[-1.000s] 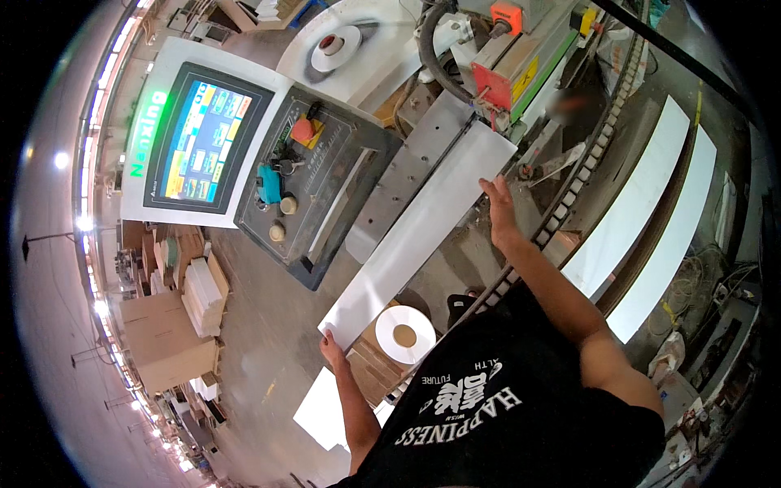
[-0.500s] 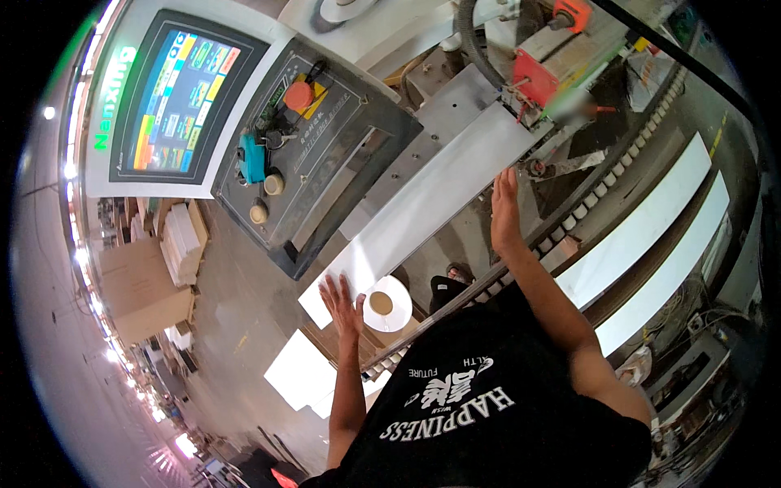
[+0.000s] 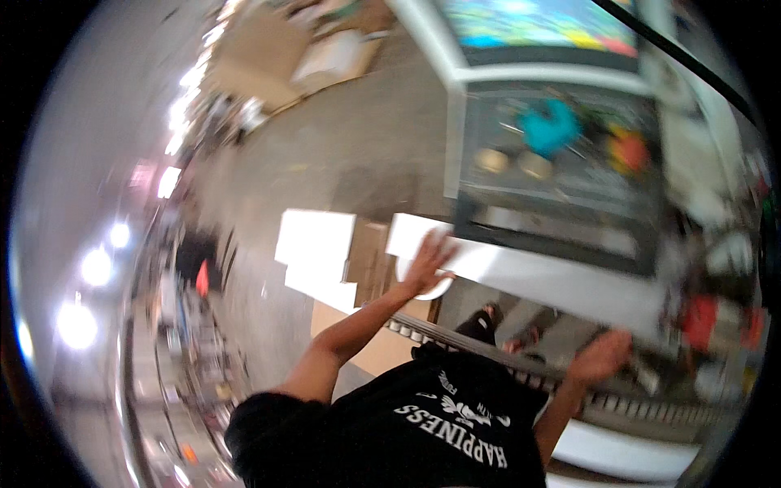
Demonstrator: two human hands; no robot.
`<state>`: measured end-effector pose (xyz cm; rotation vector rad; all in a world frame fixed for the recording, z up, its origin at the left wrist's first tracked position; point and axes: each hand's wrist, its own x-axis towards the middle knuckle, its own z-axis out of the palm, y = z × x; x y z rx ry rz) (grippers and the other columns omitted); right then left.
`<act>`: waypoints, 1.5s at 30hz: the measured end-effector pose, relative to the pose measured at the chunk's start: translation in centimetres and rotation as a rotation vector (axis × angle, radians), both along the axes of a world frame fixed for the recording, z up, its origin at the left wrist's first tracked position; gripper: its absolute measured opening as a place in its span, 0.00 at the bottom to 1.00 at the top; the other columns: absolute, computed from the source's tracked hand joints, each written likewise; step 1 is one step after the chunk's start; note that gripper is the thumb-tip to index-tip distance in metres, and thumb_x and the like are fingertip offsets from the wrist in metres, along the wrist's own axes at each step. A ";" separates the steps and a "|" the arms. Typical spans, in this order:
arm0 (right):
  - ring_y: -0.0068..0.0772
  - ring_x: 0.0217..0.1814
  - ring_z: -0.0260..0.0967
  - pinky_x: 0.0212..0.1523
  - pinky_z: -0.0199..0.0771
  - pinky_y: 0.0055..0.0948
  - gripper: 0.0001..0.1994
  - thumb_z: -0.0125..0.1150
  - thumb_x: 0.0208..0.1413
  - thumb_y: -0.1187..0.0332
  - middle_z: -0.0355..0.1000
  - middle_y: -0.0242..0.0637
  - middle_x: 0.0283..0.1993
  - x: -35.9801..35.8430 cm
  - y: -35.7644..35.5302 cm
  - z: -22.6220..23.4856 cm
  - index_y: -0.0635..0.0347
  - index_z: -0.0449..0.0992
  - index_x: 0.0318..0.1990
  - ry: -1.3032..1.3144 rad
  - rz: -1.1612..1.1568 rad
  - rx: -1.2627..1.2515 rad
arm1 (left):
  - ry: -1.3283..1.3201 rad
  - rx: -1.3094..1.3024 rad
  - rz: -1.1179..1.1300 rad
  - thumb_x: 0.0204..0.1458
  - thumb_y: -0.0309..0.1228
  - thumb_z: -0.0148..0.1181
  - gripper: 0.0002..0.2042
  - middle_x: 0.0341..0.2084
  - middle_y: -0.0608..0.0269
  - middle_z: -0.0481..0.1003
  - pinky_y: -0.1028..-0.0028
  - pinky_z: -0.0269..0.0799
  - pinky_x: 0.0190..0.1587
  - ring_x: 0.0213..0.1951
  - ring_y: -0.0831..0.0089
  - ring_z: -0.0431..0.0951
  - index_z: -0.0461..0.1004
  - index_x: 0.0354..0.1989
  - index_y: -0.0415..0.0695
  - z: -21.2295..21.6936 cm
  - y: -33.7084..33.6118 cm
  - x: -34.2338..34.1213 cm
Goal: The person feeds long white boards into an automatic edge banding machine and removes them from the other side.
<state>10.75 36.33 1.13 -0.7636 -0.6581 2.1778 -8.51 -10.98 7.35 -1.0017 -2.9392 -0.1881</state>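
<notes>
A long white panel (image 3: 553, 281) lies across the machine bed, in front of the control console. My left hand (image 3: 427, 262) rests flat on the panel's left end with its fingers spread. Partly under that hand shows a white round roll (image 3: 435, 290). My right hand (image 3: 602, 356) is at the panel's near edge, above the roller rail (image 3: 488, 362). It is blurred, so its grip is unclear. The whole picture is smeared by motion.
A grey control console (image 3: 561, 203) with a bright screen (image 3: 545, 20) stands behind the panel, with a teal object (image 3: 549, 130) and an orange one (image 3: 628, 150) on it. White boards (image 3: 313, 240) and cardboard sheets (image 3: 370, 260) lie on the floor to the left.
The view has swung sharply, so the console now sits upper right. My left hand stays flat at the panel's left end. My right hand has come to the panel's near edge.
</notes>
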 end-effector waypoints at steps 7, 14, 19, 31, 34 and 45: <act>0.39 0.87 0.23 0.84 0.25 0.46 0.37 0.34 0.75 0.42 0.29 0.35 0.86 -2.5 1.1 7.4 0.55 0.40 0.80 -0.064 -0.065 0.000 | -0.136 -0.144 0.084 0.58 0.70 0.35 0.42 0.81 0.57 0.36 0.44 0.31 0.79 0.79 0.42 0.32 0.47 0.80 0.66 1.5 3.8 1.6; 0.35 0.78 0.44 0.77 0.42 0.45 0.29 0.46 0.68 0.41 0.53 0.30 0.75 -1.7 7.3 5.2 0.47 0.59 0.67 -0.111 -0.068 0.041 | -0.110 -0.031 0.096 0.58 0.64 0.48 0.41 0.80 0.54 0.38 0.44 0.33 0.79 0.79 0.40 0.33 0.52 0.79 0.62 1.6 8.1 3.7; 0.35 0.72 0.57 0.73 0.48 0.48 0.19 0.53 0.64 0.42 0.69 0.26 0.66 -0.7 13.0 5.2 0.35 0.71 0.55 -0.218 -0.088 0.059 | -0.100 0.055 0.067 0.54 0.55 0.64 0.46 0.80 0.49 0.37 0.41 0.34 0.78 0.77 0.34 0.36 0.50 0.79 0.57 1.4 12.7 4.3; 0.52 0.82 0.38 0.78 0.40 0.56 0.35 0.51 0.66 0.39 0.45 0.38 0.80 2.0 18.5 2.4 0.43 0.55 0.74 -0.672 0.191 0.747 | -0.041 0.266 -0.144 0.59 0.56 0.58 0.41 0.80 0.53 0.42 0.49 0.34 0.79 0.79 0.47 0.38 0.52 0.78 0.54 0.9 20.2 5.3; 0.50 0.78 0.45 0.75 0.47 0.56 0.31 0.50 0.68 0.41 0.51 0.41 0.76 4.4 13.9 0.6 0.48 0.60 0.70 -0.820 0.254 1.196 | 0.148 0.129 -0.201 0.58 0.51 0.61 0.40 0.79 0.55 0.44 0.49 0.38 0.79 0.79 0.47 0.41 0.53 0.77 0.55 -0.9 18.5 5.7; 0.49 0.60 0.71 0.59 0.74 0.54 0.22 0.52 0.73 0.49 0.72 0.49 0.57 8.1 4.0 0.1 0.61 0.76 0.54 -0.890 0.370 1.633 | 0.096 0.262 -0.404 0.59 0.36 0.61 0.30 0.73 0.48 0.57 0.51 0.50 0.77 0.76 0.48 0.53 0.63 0.70 0.41 -0.3 22.7 5.3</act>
